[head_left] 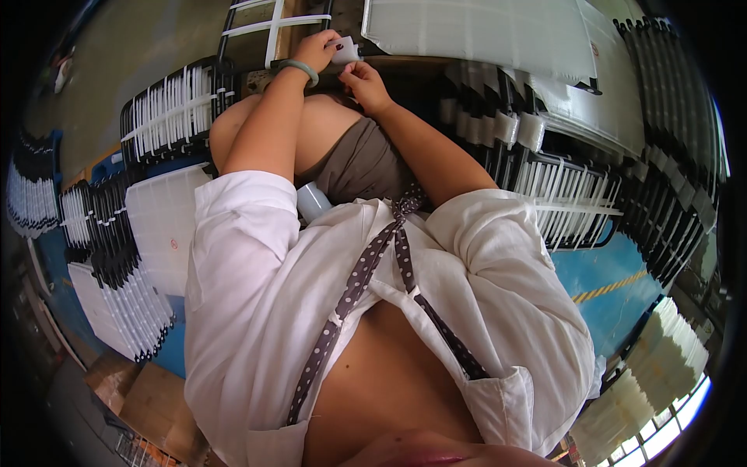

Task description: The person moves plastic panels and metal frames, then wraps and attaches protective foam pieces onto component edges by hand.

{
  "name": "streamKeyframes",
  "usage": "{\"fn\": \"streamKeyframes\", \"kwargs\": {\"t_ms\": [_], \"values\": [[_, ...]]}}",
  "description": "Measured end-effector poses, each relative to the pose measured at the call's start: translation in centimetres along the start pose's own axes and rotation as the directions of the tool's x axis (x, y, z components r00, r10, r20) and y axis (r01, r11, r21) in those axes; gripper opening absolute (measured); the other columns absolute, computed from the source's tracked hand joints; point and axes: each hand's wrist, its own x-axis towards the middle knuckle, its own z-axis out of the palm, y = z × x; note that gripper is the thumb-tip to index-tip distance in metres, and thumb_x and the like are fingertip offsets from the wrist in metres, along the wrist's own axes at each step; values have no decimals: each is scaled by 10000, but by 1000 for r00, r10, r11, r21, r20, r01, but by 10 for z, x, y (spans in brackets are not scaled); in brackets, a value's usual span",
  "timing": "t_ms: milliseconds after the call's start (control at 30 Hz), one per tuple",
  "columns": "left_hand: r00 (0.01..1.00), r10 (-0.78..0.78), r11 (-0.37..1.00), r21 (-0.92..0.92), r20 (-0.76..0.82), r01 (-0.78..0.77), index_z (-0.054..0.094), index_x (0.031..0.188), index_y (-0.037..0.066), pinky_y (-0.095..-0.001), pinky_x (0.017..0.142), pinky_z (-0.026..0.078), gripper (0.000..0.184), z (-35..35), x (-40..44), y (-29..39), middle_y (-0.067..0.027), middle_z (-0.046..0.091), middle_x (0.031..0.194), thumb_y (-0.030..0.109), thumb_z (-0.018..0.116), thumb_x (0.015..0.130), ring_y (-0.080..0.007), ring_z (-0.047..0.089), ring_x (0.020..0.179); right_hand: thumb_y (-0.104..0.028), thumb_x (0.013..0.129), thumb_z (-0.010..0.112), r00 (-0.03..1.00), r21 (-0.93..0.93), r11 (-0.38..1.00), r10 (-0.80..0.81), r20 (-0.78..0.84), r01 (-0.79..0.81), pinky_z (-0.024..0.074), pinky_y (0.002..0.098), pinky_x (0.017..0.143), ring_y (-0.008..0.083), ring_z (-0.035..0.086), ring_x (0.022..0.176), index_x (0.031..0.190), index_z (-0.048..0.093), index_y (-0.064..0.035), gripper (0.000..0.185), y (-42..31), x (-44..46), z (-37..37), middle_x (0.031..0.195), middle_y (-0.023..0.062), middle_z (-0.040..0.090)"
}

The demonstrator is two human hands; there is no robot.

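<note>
My left hand point(319, 51), with a pale green bangle point(300, 70) on its wrist, is closed on a small piece of white wrapping point(344, 51). The wrapping sits at the end of a dark bar beside a black frame with white straps point(274, 31). Just below it, my right hand point(366, 86) has its thumb and fingers pinched together. Whatever that pinch holds, if anything, is too small to make out. To the right of the wrapping lies a large panel in translucent white plastic point(475, 35).
Black frames with white straps point(175, 113) are stacked at the left, and more strapped frames point(564, 191) at the right. Several frames with wrapped ends point(498, 117) stand close to my right forearm. Cardboard boxes point(159, 405) are at the lower left. Blue floor point(599, 272) shows at the right.
</note>
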Motion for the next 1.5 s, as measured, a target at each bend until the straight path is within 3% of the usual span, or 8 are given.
{"fn": "streamKeyframes", "kwargs": {"t_ms": [133, 233, 300, 533, 933, 1167, 1300, 1500], "values": [[997, -69, 996, 64, 47, 66, 567, 915, 51, -313, 695, 462, 155, 0, 4, 13, -88, 614, 813, 58, 575, 760, -197, 586, 749, -192, 746, 607, 974, -463, 863, -225, 3, 201, 421, 273, 540, 118, 521, 564, 680, 577, -15, 191, -48, -28, 17, 583, 62, 547], [993, -113, 991, -76, 20, 114, 571, 893, 45, -295, 699, 466, 155, 14, 11, -3, -70, 610, 784, 31, 596, 740, -172, 586, 740, -223, 682, 641, 722, -518, 505, -516, 460, 691, 436, 333, 531, 244, 546, 544, 654, 603, -41, 188, -88, -58, 39, 589, 97, 561], [993, -119, 990, -78, 15, 120, 580, 877, 48, -292, 706, 472, 160, 17, 14, -6, -73, 613, 788, 20, 611, 723, -173, 592, 746, -232, 694, 648, 554, -408, 404, -369, 746, 819, 433, 372, 679, 250, 559, 652, 677, 612, -83, 154, -110, -86, 52, 651, 57, 590], [992, 101, 976, 202, -75, -84, 639, 794, 35, -280, 677, 491, 115, 9, 8, 16, -79, 614, 792, 5, 634, 683, -187, 610, 711, -369, 534, 705, 490, -487, 128, 10, 872, 864, 169, 500, 1056, 277, 391, 1114, 846, 669, -122, 399, -117, -143, 76, 995, 60, 555], [996, 25, 997, 73, 86, -32, 616, 934, 55, -259, 664, 479, 222, -5, -4, 48, -84, 619, 780, 114, 579, 724, -163, 586, 685, -388, 480, 671, 458, -444, 123, -136, 878, 888, 155, 465, 1066, 271, 442, 1011, 739, 655, -99, 389, -112, -138, 83, 902, 82, 555], [993, -45, 997, -55, 110, 51, 537, 943, 85, -294, 669, 440, 188, -5, -3, 46, -89, 597, 789, 187, 523, 785, -191, 565, 719, -352, 514, 649, 616, -411, 478, -437, 655, 777, 388, 356, 867, 271, 502, 946, 970, 541, -31, 568, -130, -116, 36, 967, 129, 534], [975, -150, 968, -174, 161, 178, 480, 1057, 62, -296, 749, 452, 352, -6, -1, 40, -105, 632, 888, 356, 454, 867, -212, 599, 810, -274, 734, 513, 962, 45, 978, -207, 180, 202, 416, 295, 821, 140, 513, 938, 1065, 494, 24, 445, -94, -79, -13, 1021, 77, 546], [970, -211, 972, -80, 122, 221, 453, 1118, 89, -330, 769, 451, 443, -5, -4, 52, -150, 628, 898, 455, 370, 881, -267, 602, 817, -418, 755, 399, 966, 704, 695, 255, -45, -150, 386, 375, 834, 199, 501, 803, 1021, 528, -51, 472, -80, -39, -9, 900, 76, 576]]}}
